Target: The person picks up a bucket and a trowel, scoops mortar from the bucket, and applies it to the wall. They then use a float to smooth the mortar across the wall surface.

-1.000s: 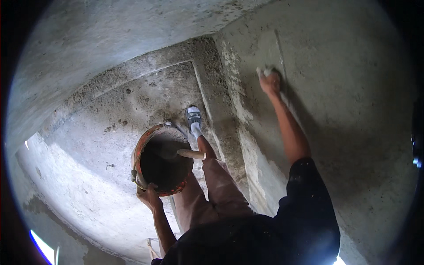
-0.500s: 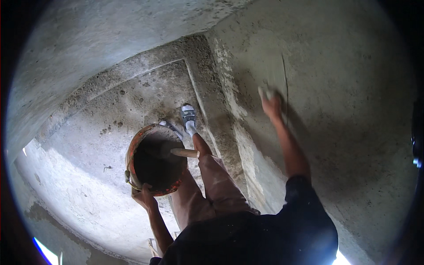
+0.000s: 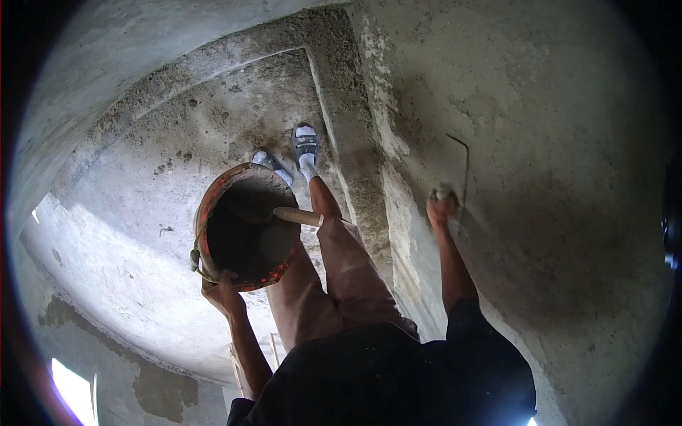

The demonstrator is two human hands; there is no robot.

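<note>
Gripping the bucket by its rim, your left hand likely keeps the mouth reachable, while your right hand clasps a trowel.

I have my bare, brown-skinned left hand left of centre, its digits bent in a grip and partly hidden from me. The bare left forearm slants up and leftward to it, the wrist nearly straight. My bare right hand, slightly blurred, is farther out and right of centre, its digits curled closed. The bare right forearm rises almost straight from a loose black short sleeve, so my arms spread apart.
</note>
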